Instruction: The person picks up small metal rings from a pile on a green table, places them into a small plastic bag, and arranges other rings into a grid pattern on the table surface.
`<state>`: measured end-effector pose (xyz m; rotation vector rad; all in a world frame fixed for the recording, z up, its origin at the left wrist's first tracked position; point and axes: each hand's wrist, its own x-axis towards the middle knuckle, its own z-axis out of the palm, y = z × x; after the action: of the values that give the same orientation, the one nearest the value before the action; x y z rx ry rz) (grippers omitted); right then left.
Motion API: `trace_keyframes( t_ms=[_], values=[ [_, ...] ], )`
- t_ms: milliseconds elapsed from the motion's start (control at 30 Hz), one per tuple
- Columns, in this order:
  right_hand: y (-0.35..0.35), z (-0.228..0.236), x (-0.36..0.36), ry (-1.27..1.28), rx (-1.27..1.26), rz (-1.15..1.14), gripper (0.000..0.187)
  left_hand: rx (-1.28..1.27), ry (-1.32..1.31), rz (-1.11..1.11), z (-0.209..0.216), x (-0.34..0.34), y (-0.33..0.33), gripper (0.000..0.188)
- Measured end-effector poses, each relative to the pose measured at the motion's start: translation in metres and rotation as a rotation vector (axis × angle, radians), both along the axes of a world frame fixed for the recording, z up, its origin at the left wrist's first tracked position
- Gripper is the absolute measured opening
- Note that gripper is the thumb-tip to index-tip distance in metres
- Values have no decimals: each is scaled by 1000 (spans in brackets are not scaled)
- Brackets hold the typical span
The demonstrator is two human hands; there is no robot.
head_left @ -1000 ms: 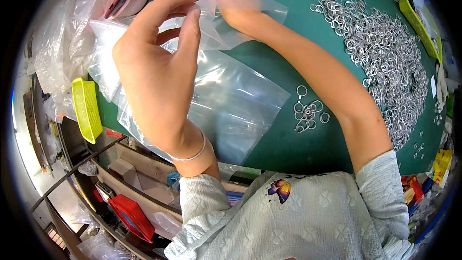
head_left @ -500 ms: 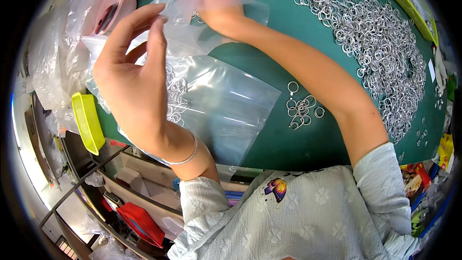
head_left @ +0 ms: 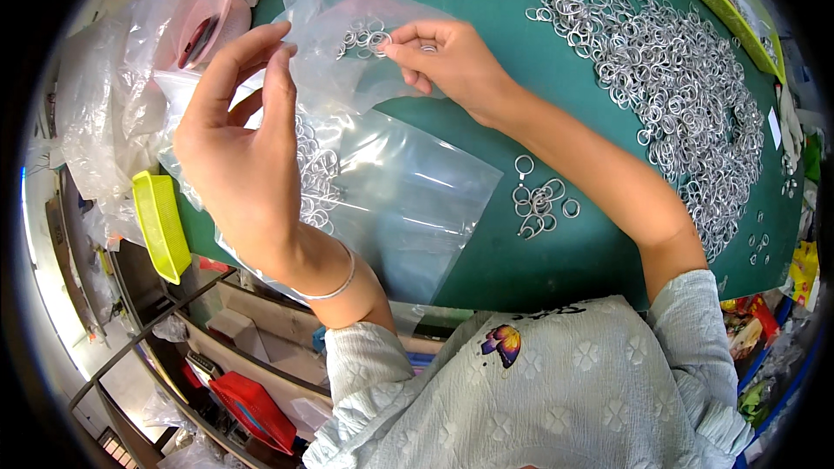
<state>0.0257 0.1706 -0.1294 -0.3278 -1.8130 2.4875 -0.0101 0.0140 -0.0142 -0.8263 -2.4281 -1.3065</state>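
My left hand (head_left: 239,143), a bracelet at its wrist, is raised with thumb and forefinger closed on the edge of a clear plastic bag (head_left: 321,78). Several silver key rings (head_left: 356,37) lie at the bag's far part. At these rings is my right hand (head_left: 456,65), outside the film, its thumb and forefinger pinched on one ring; another shows among its curled fingers. Below the left hand a larger clear bag (head_left: 417,182) lies flat, with more rings (head_left: 317,174) at its left side, partly hidden by that hand.
A large heap of silver rings (head_left: 678,87) covers the right of the green table (head_left: 486,269). A small group of rings (head_left: 539,204) lies nearer me. Yellow-green baskets (head_left: 161,226) stand at the left and far right edges. Crumpled plastic (head_left: 100,104) and a pink bowl (head_left: 230,22) fill the far left.
My right hand has come out from behind the bag's film, moving right and toward me. Rings at the bag's far part now show. The left hand has hardly moved.
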Motion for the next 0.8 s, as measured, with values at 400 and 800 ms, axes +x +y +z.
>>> trace_keyframes(
  t_ms=[400,800],
  values=[
    [9,2,16,-98,-770,-55,19,-7,-4,16,3,2,2,14],
    [70,31,215,-369,-525,2,28,-62,4,-17,5,8,-3,15]
  ],
)
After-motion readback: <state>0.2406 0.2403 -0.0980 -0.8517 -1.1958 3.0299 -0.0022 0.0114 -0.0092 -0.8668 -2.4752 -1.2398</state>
